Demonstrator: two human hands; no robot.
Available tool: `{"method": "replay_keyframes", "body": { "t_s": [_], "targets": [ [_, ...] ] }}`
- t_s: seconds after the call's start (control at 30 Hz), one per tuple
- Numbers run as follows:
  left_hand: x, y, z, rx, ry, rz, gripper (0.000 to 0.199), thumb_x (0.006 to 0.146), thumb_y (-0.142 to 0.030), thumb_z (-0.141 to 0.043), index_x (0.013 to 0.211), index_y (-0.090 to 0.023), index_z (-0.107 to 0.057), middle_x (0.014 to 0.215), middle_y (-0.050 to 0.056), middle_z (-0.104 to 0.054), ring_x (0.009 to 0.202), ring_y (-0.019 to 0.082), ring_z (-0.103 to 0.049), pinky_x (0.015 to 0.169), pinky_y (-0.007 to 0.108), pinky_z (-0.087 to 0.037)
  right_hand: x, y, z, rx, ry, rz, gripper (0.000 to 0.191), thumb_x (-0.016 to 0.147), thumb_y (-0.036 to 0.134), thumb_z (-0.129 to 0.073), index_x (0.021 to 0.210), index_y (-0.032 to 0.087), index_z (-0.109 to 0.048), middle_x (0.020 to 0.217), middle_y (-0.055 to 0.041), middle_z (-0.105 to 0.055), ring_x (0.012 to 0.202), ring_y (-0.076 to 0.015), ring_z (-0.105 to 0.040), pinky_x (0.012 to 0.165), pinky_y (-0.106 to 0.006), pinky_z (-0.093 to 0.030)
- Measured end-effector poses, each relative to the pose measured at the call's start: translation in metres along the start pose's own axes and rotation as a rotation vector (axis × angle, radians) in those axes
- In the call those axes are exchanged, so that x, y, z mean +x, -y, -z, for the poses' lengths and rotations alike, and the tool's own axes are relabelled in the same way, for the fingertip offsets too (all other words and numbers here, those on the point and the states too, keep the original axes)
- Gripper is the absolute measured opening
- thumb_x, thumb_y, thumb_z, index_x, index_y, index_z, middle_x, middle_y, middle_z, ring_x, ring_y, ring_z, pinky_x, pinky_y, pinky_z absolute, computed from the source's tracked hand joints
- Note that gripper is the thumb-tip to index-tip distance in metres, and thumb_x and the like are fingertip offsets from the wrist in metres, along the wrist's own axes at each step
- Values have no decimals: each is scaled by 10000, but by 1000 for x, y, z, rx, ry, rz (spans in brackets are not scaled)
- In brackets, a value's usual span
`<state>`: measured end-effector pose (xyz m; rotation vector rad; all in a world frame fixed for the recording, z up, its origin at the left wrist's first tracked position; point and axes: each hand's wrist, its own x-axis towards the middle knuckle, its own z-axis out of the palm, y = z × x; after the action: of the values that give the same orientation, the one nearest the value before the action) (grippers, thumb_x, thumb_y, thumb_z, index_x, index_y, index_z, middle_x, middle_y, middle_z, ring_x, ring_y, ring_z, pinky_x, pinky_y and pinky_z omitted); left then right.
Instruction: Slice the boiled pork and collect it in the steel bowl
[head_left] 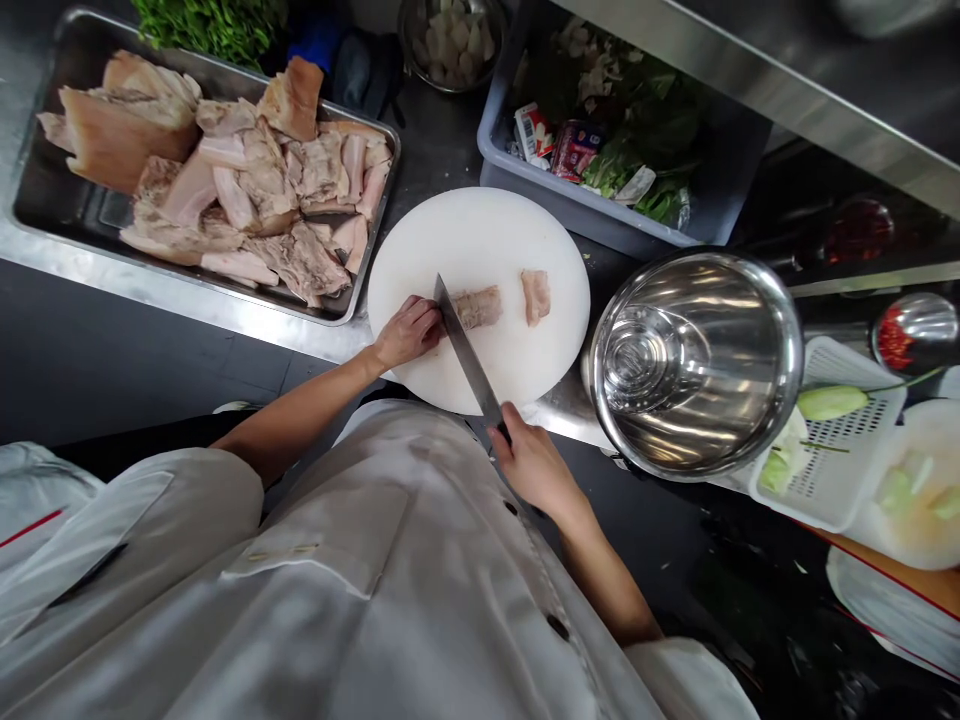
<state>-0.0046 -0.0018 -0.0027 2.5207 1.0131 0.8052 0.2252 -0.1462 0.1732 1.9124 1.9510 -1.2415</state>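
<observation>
My right hand is wrapped round the handle of a knife, whose blade points up and left over a round white cutting board. Beside the blade, my left hand rests on the board with its fingers bent together; what lies under the fingertips is mostly hidden. Sliced cooked meat lies just right of the blade. A separate meat piece sits further right on the board. To the left, a metal tray holds many larger pieces of meat.
A large steel bowl stands right of the board. Behind are a grey bin with scraps and a small bowl of pale chunks. Green herbs lie beyond the tray. A white basket is at the far right.
</observation>
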Motion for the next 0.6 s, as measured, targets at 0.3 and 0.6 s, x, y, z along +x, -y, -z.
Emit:
{"method": "replay_keyframes", "body": {
  "t_s": [0.3,0.6],
  "targets": [
    [1,-2,1,-4,4,12,196,845,-78,-543,983,-203,-604,1028,107,-658,963,254,-609,882,477,-565,16,5,-3,24,-37,14,286,1070,285,-403,1313,186,-516,938,-91,-729,811,-267,-649,709,-317,-379],
    [-2,-4,4,-42,8,55,148,924,-165,-565,1054,-201,-626,1087,123,-654,1024,268,-603,911,496,-537,62,23,-12,-48,-152,27,365,1108,238,-344,1407,64,-463,1085,-153,-728,949,-263,-672,780,-306,-396]
  ]
}}
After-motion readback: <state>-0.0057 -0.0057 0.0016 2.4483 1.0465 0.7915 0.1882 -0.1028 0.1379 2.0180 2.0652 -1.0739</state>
